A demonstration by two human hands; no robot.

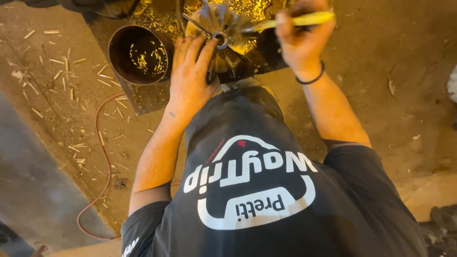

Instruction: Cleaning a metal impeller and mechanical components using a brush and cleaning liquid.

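My left hand [190,78] lies flat, unclenched, on the bladed metal wheel [220,38] just ahead, while my right hand [297,40] clenches a yellow-handled tool [304,20] lying crosswise, pointing left toward its hub.

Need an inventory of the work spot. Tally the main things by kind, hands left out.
Finned metal wheel under the left hand: 1
Yellow tool in the right hand: 1
Round dark pot: 1
Red cable: 1
Total: 4
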